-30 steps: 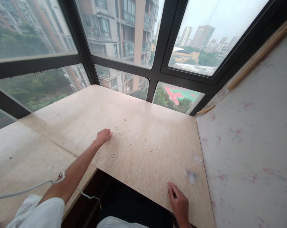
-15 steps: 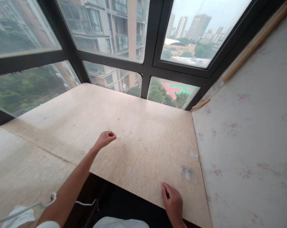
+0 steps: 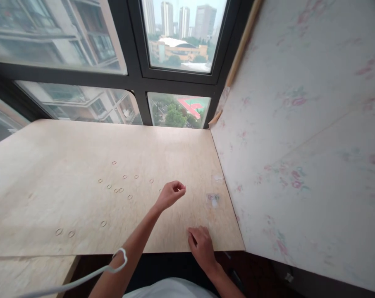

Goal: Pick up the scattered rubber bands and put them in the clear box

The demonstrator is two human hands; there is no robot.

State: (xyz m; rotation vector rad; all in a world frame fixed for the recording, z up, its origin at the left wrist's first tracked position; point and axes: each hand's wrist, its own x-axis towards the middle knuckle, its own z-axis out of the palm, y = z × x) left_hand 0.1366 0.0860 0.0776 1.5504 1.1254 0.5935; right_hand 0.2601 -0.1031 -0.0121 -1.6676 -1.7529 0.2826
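My left hand (image 3: 172,194) hovers above the wooden tabletop, thumb and forefinger pinched together; anything between the tips is too small to make out. To its left lie several thin pale rings (image 3: 130,197), scattered flat on the board. One more ring (image 3: 160,190) is partly covered by that hand. At the front edge, my right hand (image 3: 201,245) rests on the table with its fingers curled in and the thumb near them. What lies inside those fingers, if anything, is hidden.
Right of my hands lies a small clear plastic packet (image 3: 213,200) with whitish contents, and behind it another clear scrap (image 3: 218,178). A flower-patterned wall (image 3: 277,165) borders the right side. Dark window frames (image 3: 181,78) rise behind. A white cable (image 3: 119,265) crosses my left forearm.
The view has turned to the right. My left hand has moved from among the rings to their right, nearer my right hand, which stays at the table's front edge.
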